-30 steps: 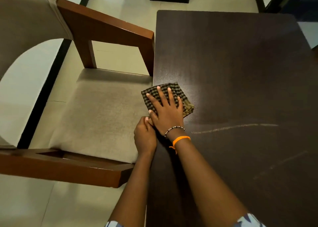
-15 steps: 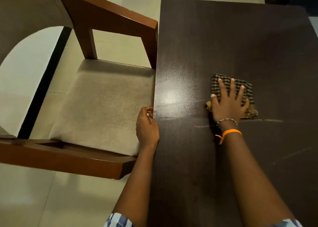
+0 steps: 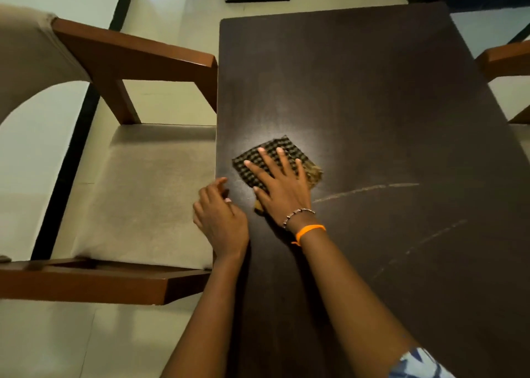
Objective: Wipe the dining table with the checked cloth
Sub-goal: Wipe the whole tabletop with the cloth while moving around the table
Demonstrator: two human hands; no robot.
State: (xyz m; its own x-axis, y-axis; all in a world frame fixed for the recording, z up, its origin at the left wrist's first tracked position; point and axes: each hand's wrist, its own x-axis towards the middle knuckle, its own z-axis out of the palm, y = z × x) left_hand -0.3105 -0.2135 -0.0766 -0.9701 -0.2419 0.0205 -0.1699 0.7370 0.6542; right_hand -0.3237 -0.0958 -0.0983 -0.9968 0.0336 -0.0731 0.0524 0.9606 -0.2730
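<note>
The folded checked cloth [image 3: 286, 151], dark with pale squares, lies flat on the dark brown dining table [image 3: 372, 96] near its left edge. My right hand [image 3: 279, 187] presses down on the cloth with fingers spread; it wears a bead bracelet and an orange band. My left hand [image 3: 219, 220] rests at the table's left edge just beside the right one, fingers loosely curled, holding nothing. Pale streaks run across the tabletop to the right of the cloth.
A wooden armchair [image 3: 137, 59] with a beige seat cushion [image 3: 143, 194] stands tight against the table's left side. Another wooden chair arm [image 3: 504, 59] shows at the right edge. Pale tiled floor [image 3: 172, 19] surrounds the table.
My right hand slid the cloth right to mid-table, then back left to near the edge. My left hand stayed at the table's left edge.
</note>
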